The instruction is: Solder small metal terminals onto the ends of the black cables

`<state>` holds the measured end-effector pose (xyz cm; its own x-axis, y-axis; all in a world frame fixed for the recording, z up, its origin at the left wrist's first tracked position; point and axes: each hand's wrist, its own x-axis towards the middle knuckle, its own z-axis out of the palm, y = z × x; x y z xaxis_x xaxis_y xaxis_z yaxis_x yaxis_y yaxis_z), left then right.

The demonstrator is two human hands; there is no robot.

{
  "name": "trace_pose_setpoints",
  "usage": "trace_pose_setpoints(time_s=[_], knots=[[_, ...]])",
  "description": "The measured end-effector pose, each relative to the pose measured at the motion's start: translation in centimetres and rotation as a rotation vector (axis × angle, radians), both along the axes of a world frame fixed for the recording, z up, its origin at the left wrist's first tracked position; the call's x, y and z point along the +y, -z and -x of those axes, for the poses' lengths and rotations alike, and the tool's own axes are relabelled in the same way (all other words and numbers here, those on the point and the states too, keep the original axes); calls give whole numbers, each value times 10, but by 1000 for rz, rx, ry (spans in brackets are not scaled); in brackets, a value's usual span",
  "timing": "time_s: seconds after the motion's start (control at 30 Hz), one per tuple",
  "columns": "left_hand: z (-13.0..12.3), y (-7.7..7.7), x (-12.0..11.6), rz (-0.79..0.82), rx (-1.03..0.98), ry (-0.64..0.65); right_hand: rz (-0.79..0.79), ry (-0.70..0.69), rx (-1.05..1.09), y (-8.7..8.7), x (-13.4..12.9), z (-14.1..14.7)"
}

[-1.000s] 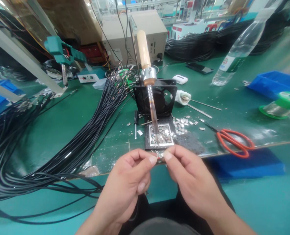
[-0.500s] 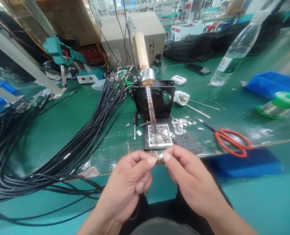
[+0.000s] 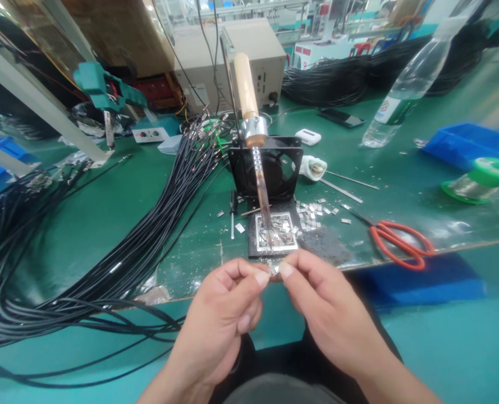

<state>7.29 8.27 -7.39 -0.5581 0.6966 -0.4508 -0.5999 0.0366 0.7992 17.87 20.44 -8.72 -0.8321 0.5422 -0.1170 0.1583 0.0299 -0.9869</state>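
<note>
At the front edge of the bench, my left hand (image 3: 228,308) and my right hand (image 3: 325,308) meet fingertip to fingertip. Each is closed in a pinch of thumb and forefinger. A tiny silvery piece (image 3: 276,270) shows between the tips, mostly covered by my fingers. It appears to be gripped by my right hand; whatever the left pinch holds is too small to name. Just beyond, the soldering iron (image 3: 249,101), with its wooden handle, slants tip-down over a square metal frame (image 3: 257,235) full of small bits. Behind the iron stands a black fan (image 3: 291,174).
Small metal pieces (image 3: 312,213) lie scattered right of the frame, near orange-handled scissors (image 3: 401,244). Black cables (image 3: 156,224) cross the bench on the left. A screwdriver (image 3: 233,213), solder spool (image 3: 470,188), bottle (image 3: 409,84) and blue bin (image 3: 463,148) also stand or lie here.
Almost nothing differs. My two hands stay pinched together at the same place, with at most a very slight shift of the fingers; the view has moved a touch.
</note>
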Motion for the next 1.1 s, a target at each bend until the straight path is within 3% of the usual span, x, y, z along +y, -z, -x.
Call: trace_pose_setpoints(time_s=[0.27, 0.5, 0.67, 0.8, 0.9, 1.1], knots=[[2, -2, 3, 22, -37, -17, 85, 41, -28, 4, -2, -20], [4, -6, 4, 43, -90, -23, -135, 113, -20, 6, 11, -41], [8, -8, 4, 29, -165, -23, -404, 36, 89, 10, 10, -38], [9, -8, 4, 25, -163, -23, -419, 18, 97, 13, 7, -35], [8, -7, 5, 26, -129, -28, -392, 101, 81, 16, 7, -31], [6, -6, 7, 36, -109, -26, -481, 240, 191, 17, 7, -17]])
